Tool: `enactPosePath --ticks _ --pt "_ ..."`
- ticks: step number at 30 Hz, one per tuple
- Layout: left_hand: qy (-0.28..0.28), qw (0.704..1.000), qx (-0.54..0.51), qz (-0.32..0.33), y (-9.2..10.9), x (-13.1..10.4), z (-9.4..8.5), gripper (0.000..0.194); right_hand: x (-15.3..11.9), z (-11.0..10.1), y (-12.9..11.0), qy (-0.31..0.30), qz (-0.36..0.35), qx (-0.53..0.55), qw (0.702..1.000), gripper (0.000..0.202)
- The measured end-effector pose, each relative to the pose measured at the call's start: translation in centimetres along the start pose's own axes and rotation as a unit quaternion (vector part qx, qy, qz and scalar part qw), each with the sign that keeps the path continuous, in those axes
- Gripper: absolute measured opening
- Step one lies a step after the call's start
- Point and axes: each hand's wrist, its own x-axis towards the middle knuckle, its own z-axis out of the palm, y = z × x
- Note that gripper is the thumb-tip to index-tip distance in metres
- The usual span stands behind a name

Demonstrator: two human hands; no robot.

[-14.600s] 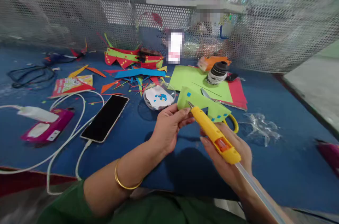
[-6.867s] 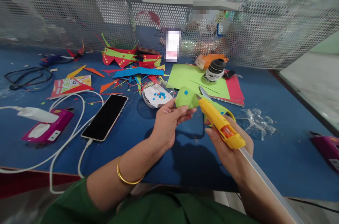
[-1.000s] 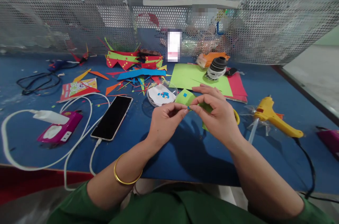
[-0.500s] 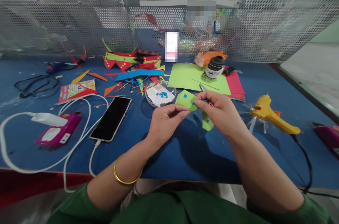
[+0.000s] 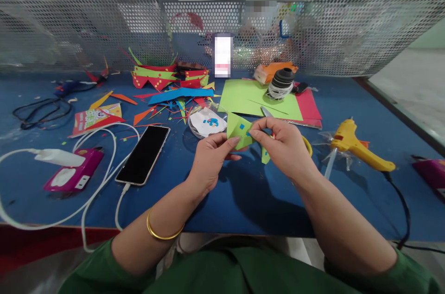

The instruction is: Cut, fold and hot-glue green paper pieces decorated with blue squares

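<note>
Green paper, cut to a jagged shape and dotted with small blue squares [image 5: 239, 131], is pinched between both hands just above the blue table top [image 5: 243, 201]. The left hand [image 5: 212, 157] has its thumb and fingers closed on the lower left edge of the green paper piece. The right hand [image 5: 283, 145] has its thumb and forefinger closed on the right side of the same piece, and a lower flap of the paper shows under that hand. Both hands are therefore clamped on the paper, which is held near the middle of the table top, in front of the person.

Just behind the paper piece stands a clear round dish holding white paper and blue bits [image 5: 207, 123]. A pair of scissors with a yellow handle [image 5: 308, 144] lies partly hidden behind the right hand. Farther back lies a flat light-green paper sheet [image 5: 250, 97] over a red paper sheet [image 5: 309, 106], with a black and white roll [image 5: 280, 83] standing on them.

To the right of the right hand, well apart from it, a yellow glue gun [image 5: 358, 152] rests on the table top. To the left of the left hand lies a black smartphone [image 5: 143, 154] with a white cable [image 5: 100, 187] plugged in. A magenta box-shaped device [image 5: 74, 173] sits near the left edge.
</note>
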Motion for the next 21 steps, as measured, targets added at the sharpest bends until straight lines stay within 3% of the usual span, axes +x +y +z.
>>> enactPosePath --ticks 5,21 --pt "0.018 0.998 -0.041 -0.036 -0.1 0.2 -0.1 0.032 -0.3 0.8 0.1 0.027 -0.052 0.03 0.998 0.01" --pt "0.008 0.998 -0.05 -0.026 -0.2 0.1 -0.1 0.029 -1.1 2.4 0.1 0.088 -0.076 0.008 0.993 0.009"
